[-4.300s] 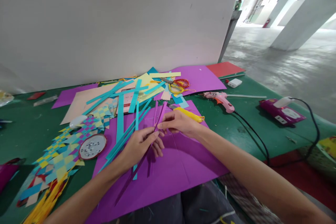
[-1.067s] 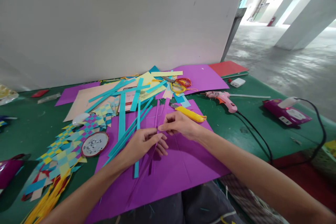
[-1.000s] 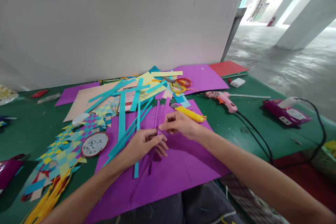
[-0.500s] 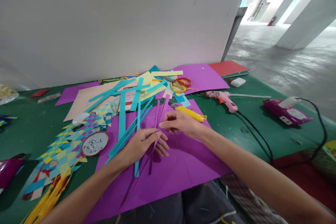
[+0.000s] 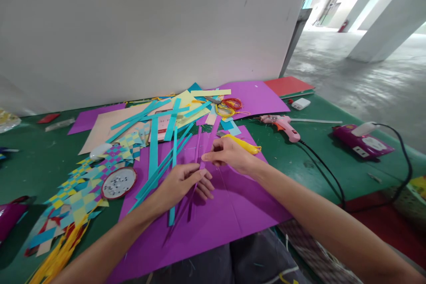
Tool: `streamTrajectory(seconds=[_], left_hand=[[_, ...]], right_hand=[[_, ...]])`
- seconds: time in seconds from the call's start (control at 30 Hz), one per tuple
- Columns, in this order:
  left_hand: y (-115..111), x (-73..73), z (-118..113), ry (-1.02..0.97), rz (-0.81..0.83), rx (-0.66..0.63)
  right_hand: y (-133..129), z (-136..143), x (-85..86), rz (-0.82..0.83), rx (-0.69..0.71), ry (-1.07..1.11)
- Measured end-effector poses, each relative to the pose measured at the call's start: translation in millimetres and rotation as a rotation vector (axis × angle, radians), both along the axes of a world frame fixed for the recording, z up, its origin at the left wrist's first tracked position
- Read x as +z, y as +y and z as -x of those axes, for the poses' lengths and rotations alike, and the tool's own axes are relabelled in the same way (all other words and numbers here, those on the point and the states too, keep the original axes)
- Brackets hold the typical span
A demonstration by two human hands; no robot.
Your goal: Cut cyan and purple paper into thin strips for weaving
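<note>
A narrow purple paper strip point(image 5: 211, 136) slants up and away between my hands, above a large purple sheet point(image 5: 233, 204). My left hand point(image 5: 188, 182) pinches its lower part between thumb and index finger, the other fingers loosely curled. Higher on the same strip, my right hand point(image 5: 226, 154) has thumb and fingertips closed on it. Left of my hands lie several long blue strips point(image 5: 153, 151). Another purple strip point(image 5: 197, 144) lies behind my left hand. A yellow utility knife point(image 5: 244, 144) rests just beyond my right hand.
A pink glue gun point(image 5: 281, 126) with a black cord and a purple power box point(image 5: 362, 140) stand on the right. Scissors point(image 5: 229, 104), a phone point(image 5: 163, 124) and paper scraps lie at the back. Woven paper pieces point(image 5: 83, 195) and a round dish point(image 5: 119, 183) sit left.
My two hands keep their grip on the purple strip, whose lower end has swung slightly. The view has shifted a little; the objects on the table stay put.
</note>
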State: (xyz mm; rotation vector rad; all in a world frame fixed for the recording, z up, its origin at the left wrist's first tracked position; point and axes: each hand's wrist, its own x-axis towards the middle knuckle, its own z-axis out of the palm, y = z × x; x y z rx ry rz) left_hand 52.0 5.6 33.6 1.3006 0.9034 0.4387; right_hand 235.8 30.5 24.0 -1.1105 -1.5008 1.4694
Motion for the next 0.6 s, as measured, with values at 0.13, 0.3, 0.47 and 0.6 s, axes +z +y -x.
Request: streamTrajectory(seconds=[0.13,0.3,0.47,0.6], left_hand=[[-0.7,1.6,-0.9,-0.021,-0.011,-0.008],[-0.2,-0.8,0.0,-0.037,-0.022,0.038],[1.1,-0.5,-0.1,-0.042,-0.007,0.039],[0.6,1.1,-0.8,-0.042,0.003,0.049]], right_hand=[[0.5,0.5,-0.4,0.008,0.005,0.036],[0.9,-1.2,1.0,-0.009,0.099,-0.018],[0.8,0.3,-0.2,0.035,0.144,0.033],[1.0,3.2,-0.1,0.098,0.135,0.085]])
